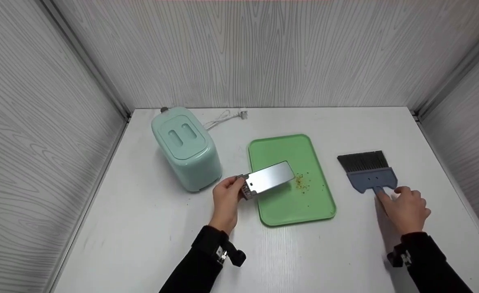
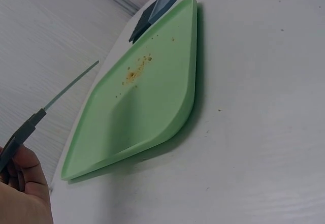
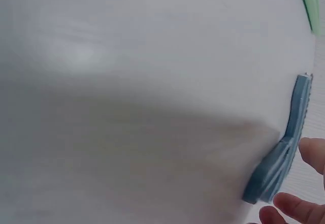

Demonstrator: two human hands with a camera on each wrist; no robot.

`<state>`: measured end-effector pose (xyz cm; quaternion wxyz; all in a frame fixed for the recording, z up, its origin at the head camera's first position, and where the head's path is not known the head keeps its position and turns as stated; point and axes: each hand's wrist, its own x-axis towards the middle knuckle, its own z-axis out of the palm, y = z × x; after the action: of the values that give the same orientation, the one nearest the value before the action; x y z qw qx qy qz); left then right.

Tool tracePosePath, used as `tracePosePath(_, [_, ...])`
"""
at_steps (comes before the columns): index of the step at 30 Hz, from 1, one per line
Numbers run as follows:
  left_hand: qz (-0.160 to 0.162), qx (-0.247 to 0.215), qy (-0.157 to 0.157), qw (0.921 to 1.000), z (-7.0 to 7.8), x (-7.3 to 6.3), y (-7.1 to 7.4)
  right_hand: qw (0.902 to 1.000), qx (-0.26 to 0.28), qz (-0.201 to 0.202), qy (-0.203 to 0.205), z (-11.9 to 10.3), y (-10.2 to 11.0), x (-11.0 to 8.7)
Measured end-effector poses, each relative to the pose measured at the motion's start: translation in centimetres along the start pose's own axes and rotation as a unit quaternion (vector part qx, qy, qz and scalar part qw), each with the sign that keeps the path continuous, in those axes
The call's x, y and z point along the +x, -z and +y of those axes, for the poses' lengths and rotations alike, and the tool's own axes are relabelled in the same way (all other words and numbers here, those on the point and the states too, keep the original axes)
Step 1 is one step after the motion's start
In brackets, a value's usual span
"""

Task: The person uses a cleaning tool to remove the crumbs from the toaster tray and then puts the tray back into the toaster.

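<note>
My left hand [image 1: 226, 201] pinches the grey end of a metal crumb tray [image 1: 270, 178], holding it tilted above the left part of a green tray [image 1: 292, 211]. Seen edge-on in the left wrist view, the crumb tray [image 2: 71, 84] is raised clear of the green surface. Brown crumbs [image 1: 300, 182] lie scattered on the green tray. At the right, my right hand [image 1: 408, 209] hovers about the handle of a blue-grey brush [image 1: 372, 178] lying on the table. In the right wrist view, its thumb and fingers [image 3: 299, 209] are spread beside the brush handle [image 3: 269, 170], not closed round it.
A mint-green toaster [image 1: 186, 150] stands left of the green tray, with its white cord and plug [image 1: 242, 114] behind it. Pale wood-grain panels [image 1: 239, 53] enclose the white table [image 1: 141, 244] at the back and both sides.
</note>
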<state>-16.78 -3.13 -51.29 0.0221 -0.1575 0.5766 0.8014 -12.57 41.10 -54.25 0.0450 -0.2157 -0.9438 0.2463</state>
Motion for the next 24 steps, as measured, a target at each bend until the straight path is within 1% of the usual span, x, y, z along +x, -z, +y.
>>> tracePosePath(4, [0.001, -0.005, 0.0, 1.0, 0.0, 0.0, -0.1, 0.9997, 0.017, -0.004, 0.016, -1.6, 1.0, 0.0])
tracePosePath(9, [-0.005, -0.003, 0.001, 1.0, 0.0, -0.2, -0.3, 0.9975, 0.038, 0.001, 0.059, -4.8, 1.3, -0.5])
tracePosePath(18, [-0.016, -0.009, 0.012, 0.9998, -0.1, -0.4, -0.9, 0.9867, 0.074, -0.01, 0.144, -10.0, 0.1, -2.2])
tracePosePath(20, [-0.016, -0.011, 0.012, 0.9997, -0.1, -0.4, -1.0, 0.9843, 0.081, -0.018, 0.156, -11.0, -0.3, -2.6])
tracePosePath(24, [-0.016, -0.016, 0.013, 0.9997, -0.2, -0.5, -1.2, 0.977, 0.098, -0.049, 0.183, -12.9, -1.1, -3.5])
